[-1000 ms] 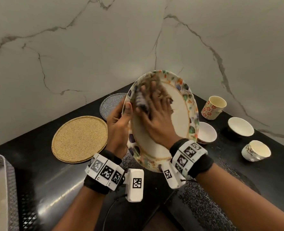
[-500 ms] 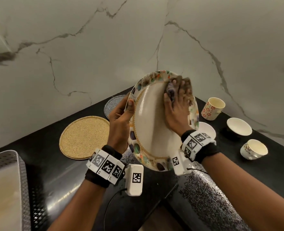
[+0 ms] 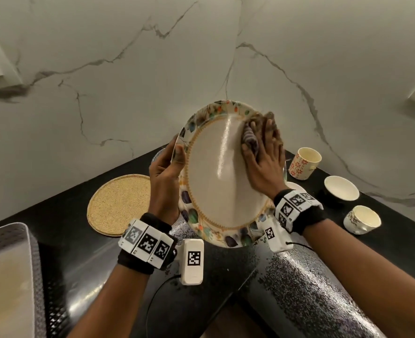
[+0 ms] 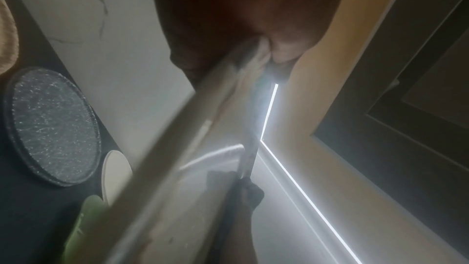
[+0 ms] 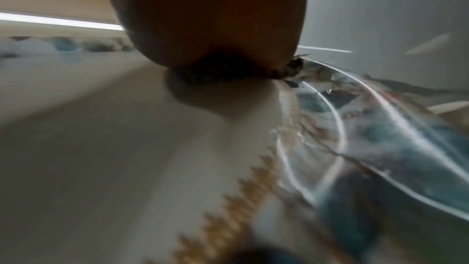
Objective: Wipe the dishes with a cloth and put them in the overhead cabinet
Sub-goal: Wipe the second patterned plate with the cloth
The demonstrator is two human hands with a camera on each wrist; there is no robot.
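Plate (image 3: pixel 216 176) with the patterned rim is up off the black counter (image 3: pixel 62 230), tilted on edge, face toward me. Going left to right from my head view: grey perforated tray (image 3: pixel 28 242) at the far left edge, round woven mat (image 3: pixel 117 203) flat on the counter, then my left hand (image 3: pixel 164 176) gripping the plate's left rim, thumb over the front border, fingers curled behind. Left wrist cam confirms the rim pinched in that hand, with a dark speckled disc (image 4: pixel 53 125) lying on the counter beyond. Right of centre, my right hand (image 3: pixel 262 154) lies flat on the plate's upper right, fingers straight and together, pressing a bunched dark cloth (image 3: pixel 250 137) against the surface. Right wrist cam is blurred, shows palm on cloth on plate only. Further right on the counter: floral cup (image 3: pixel 304 163), white bowl (image 3: pixel 341 189), and another patterned cup (image 3: pixel 361 219), all well apart from the plate.
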